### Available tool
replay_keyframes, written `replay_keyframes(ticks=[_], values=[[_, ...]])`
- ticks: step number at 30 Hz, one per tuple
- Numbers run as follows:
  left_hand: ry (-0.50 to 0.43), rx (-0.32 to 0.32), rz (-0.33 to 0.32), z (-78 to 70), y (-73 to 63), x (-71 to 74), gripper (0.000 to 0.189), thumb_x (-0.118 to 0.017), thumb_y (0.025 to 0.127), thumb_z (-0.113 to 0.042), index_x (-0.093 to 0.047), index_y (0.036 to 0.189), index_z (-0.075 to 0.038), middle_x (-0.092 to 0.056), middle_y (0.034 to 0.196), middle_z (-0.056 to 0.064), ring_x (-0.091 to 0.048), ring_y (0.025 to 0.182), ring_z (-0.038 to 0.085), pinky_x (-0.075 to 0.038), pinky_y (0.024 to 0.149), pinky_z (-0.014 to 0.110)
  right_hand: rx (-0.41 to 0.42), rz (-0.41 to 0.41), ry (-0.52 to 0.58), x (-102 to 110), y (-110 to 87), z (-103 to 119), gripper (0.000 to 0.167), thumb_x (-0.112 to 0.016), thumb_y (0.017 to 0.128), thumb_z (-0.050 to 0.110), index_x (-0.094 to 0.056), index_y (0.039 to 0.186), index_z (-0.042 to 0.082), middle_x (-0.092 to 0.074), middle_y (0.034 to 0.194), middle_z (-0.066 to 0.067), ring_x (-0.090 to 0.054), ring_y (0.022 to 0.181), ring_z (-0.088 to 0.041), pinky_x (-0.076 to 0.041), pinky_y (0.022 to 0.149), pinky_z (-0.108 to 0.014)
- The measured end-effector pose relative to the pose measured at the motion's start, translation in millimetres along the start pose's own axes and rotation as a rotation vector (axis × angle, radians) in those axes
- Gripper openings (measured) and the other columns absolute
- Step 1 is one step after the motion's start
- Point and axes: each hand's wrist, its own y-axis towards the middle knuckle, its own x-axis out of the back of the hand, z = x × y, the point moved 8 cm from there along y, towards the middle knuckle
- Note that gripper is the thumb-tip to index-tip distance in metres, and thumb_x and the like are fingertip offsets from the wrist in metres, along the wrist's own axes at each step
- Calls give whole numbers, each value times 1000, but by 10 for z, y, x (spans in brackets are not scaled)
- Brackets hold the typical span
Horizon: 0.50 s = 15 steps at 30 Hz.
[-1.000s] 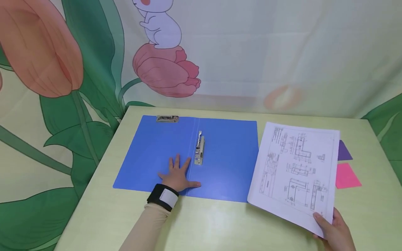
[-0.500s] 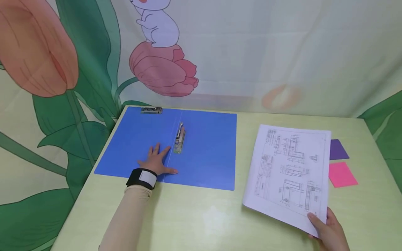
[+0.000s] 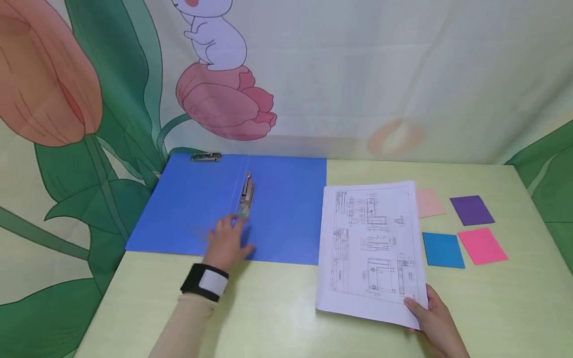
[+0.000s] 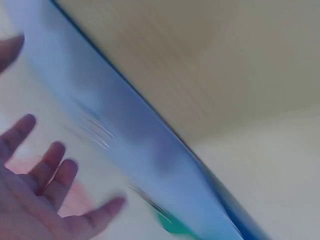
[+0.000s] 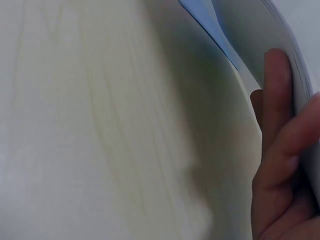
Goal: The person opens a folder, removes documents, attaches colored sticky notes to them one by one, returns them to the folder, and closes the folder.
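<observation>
A blue folder (image 3: 288, 209) lies spread flat on the table, with a metal lever clip (image 3: 246, 195) by its spine and a second clip (image 3: 206, 157) at its top left. Over the folder's lower edge, near the spine, is my left hand (image 3: 225, 243), its fingers loose and apart. In the left wrist view its fingers (image 4: 60, 180) hold nothing. My right hand (image 3: 431, 315) grips a stack of papers (image 3: 358, 278) at the lower right corner, thumb on top. Line drawings cover the top sheet. From the right wrist, fingers (image 5: 277, 85) show under the tilted stack.
Right of the papers lie colored square notes: purple (image 3: 472, 210), hot pink (image 3: 483, 246), blue (image 3: 443, 250) and a pale pink one (image 3: 430, 204) partly covered by the stack. A printed curtain (image 3: 331, 79) hangs behind the pale table (image 3: 268, 318).
The folder has shifted left and slightly away. My left hand, earlier spread flat on it, has loosened and come nearer. My right hand has carried the papers left, uncovering more notes.
</observation>
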Motion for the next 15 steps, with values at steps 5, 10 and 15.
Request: replay_keyframes(ticks=[5, 10, 15], values=[[-77, -270, 105, -1032, -518, -274, 63, -73, 76, -38, -52, 127, -8, -49, 126, 16, -44, 116, 33, -39, 93, 49, 29, 11, -53, -99, 103, 46, 49, -46, 96, 8, -26, 141, 7, -53, 120, -16, -62, 75, -19, -47, 48, -31], [-21, -324, 231, -1459, -816, -541, 83, -75, 72, -45, -42, 135, -3, -47, 134, 14, -40, 125, 30, -34, 101, 42, 21, -10, -136, -163, 142, 63, 47, -46, 95, 8, -29, 139, 7, -53, 118, -20, -61, 68, -22, -48, 48, -32], [-72, -211, 255, -1502, -859, -594, 90, -78, 70, -39, -36, 139, 0, -45, 138, 14, -36, 130, 29, -32, 100, 50, 23, -41, -422, -196, 128, 159, 54, -48, 94, 15, -25, 140, 1, -48, 123, -26, -62, 75, -30, -51, 62, -40]])
